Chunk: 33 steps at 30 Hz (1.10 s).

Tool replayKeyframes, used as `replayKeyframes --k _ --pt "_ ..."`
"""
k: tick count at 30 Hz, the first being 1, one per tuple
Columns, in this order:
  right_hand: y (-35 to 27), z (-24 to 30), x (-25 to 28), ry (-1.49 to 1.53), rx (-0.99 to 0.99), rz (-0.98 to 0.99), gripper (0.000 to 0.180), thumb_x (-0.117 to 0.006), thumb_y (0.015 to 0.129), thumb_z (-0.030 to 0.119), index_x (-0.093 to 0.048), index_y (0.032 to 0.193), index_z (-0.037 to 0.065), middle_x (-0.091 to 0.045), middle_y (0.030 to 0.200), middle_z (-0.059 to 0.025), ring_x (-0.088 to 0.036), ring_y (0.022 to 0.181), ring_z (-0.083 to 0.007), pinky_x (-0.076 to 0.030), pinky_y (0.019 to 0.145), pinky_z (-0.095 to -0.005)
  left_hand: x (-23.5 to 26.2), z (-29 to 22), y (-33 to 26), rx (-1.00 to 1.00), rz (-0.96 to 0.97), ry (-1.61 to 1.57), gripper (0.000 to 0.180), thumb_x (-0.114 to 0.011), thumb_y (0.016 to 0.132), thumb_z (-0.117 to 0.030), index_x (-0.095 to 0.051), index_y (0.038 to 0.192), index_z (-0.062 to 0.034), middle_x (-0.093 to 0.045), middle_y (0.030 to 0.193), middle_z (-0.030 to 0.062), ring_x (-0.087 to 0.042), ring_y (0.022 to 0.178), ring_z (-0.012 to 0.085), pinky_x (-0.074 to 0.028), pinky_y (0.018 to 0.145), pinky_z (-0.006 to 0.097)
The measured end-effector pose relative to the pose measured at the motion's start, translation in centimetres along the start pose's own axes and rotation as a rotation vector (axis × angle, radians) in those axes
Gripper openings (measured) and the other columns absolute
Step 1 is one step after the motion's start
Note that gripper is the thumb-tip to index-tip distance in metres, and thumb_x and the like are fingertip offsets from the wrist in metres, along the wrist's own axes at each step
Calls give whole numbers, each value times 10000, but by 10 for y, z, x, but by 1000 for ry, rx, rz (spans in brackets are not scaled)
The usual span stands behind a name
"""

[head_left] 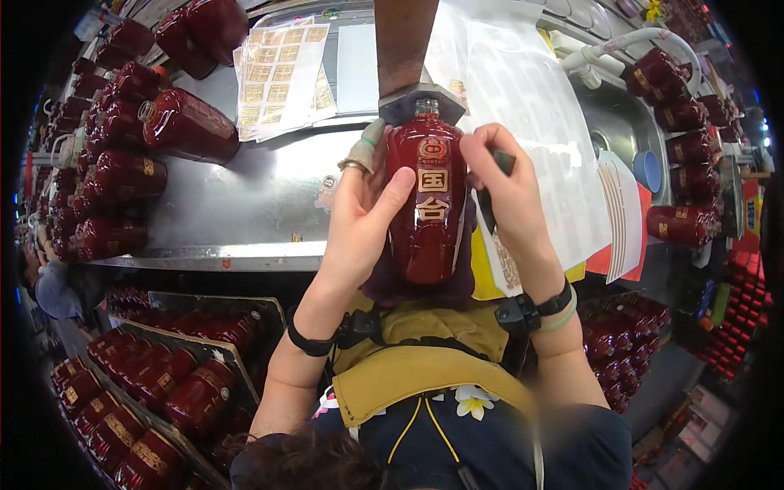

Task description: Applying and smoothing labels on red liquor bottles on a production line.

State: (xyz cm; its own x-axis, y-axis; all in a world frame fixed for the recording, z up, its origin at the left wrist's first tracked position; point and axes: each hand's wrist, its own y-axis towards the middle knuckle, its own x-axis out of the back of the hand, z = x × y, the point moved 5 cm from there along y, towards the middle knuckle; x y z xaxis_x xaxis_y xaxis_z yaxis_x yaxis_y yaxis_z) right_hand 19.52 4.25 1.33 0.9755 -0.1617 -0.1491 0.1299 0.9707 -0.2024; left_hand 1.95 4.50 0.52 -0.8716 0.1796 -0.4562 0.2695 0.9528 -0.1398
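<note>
We hold a dark red glazed bottle [430, 208] upright between both hands, in front of our chest and just over the near edge of the steel desk [245, 204]. The left hand [359, 216] wraps its side, the thumb lying across the front; the right hand [502, 192] grips the shoulder, and its fingers [482, 151] are also clenched around a small dark tool, which we cannot identify.

We think the glossy surface may slip, because neither hand supports the bottom. The bottle could then fall against the desk edge or onto the trays of bottles [155, 384] at near left. The tool may also scratch the glaze or the gold emblem.

The bottle carries gold square marks down its front. At far left lie sheets of small gold-brown stickers [282, 73], in rows on white backing. More white sheets [531, 114] lie at right, with yellow and red paper under them. Other red bottles [122, 171] lie along the left side.
</note>
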Motion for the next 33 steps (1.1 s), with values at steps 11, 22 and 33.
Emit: replayKeyframes --k 11,22,33 --pt "-11 -15 0 -51 29 10 345 -859 860 170 -553 1002 95 -449 881 69 -406 760 -20 -358 654 -176 -3 3 5 25 55 4 734 -663 1007 -80 -231 1580 73 -456 1514 184 -483 1386 230 -405 1167 381" --pt "-7 -3 -4 -16 -20 -35 298 -822 913 244 -575 940 80 -476 835 71 -419 749 -14 -363 650 -174 -3 1 15 48 9 -36 670 -691 997 -102 -330 1531 80 -532 1441 165 -540 1313 199 -449 1113 355" --pt "-2 -8 -7 1 12 -50 290 -823 914 216 -569 954 82 -480 831 71 -425 742 -13 -358 630 -176 -9 1 22 37 -52 -32 607 -730 979 -133 -426 1459 79 -617 1323 150 -620 1193 177 -514 1021 326"
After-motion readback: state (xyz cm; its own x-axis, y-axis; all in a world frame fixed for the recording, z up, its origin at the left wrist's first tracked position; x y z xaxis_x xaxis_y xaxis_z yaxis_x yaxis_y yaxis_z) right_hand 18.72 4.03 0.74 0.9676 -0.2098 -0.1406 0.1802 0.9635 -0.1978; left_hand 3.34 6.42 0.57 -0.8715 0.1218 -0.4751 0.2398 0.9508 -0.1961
